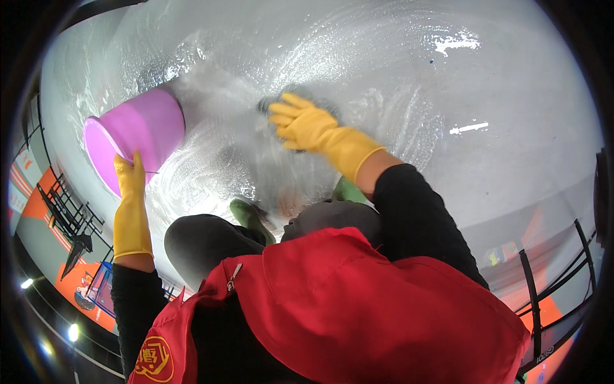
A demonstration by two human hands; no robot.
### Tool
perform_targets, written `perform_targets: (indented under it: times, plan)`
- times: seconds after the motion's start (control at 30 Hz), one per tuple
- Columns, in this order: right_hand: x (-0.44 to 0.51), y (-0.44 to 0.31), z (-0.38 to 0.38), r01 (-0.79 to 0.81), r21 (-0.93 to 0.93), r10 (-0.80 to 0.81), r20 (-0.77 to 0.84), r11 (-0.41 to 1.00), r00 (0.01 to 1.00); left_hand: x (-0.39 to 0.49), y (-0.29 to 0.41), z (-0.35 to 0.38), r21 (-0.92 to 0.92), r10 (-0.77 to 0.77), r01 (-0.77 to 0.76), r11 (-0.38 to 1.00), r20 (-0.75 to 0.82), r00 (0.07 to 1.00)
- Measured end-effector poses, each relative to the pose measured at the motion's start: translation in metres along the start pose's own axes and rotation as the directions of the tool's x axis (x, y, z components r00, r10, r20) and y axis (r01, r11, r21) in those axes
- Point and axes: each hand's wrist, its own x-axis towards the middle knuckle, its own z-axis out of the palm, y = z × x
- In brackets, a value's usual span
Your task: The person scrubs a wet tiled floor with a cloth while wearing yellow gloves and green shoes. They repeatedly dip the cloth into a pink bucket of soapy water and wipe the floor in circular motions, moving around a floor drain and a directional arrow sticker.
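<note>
My left hand (130,177), in a long yellow rubber glove, grips the rim of a pink plastic bucket (148,117) that is tipped on its side, its mouth facing left. My right hand (303,126), gloved the same way, lies over a dark, blurred scrubbing pad (295,90) and presses it to the wet grey floor (383,72). The palm and most of the pad are hidden beneath the glove. Whitish suds and curved streaks spread over the floor around the pad and beside the bucket.
Green boots (249,216) and dark-trousered knees (211,242) are close below my hands. Black metal racks (72,206) stand at the far left, and black metal bars (532,297) at the lower right. Orange and grey walls lie beyond.
</note>
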Motion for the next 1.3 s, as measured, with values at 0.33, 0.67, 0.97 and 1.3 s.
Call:
perform_targets:
  times: [0.33, 0.67, 0.97, 1.3]
  plan:
    - [-0.105, 0.157, -0.160, -0.929, -0.266, 0.720, -0.589, 0.257, 0.368, 0.010, -0.006, 0.003, -0.041, -0.036, 0.040, 0.998, 0.082, 0.996]
    - [-0.109, -0.009, 0.006, -0.208, -0.003, 0.208, -0.060, 0.978, 0.976, 0.003, 0.022, -0.011, -0.241, -0.126, 0.162, 0.957, 0.161, 0.979]
    - [-0.226, 0.093, -0.134, -0.974, -0.021, 0.865, -0.465, -0.226, -0.191, 0.017, 0.016, 0.002, -0.202, -0.250, 0.264, 0.943, 0.092, 0.964]
    - [-0.142, 0.042, -0.013, -0.468, -0.054, 0.418, -0.368, 0.882, 0.831, -0.002, 0.049, -0.021, -0.518, -0.286, 0.388, 0.763, 0.267, 0.920]
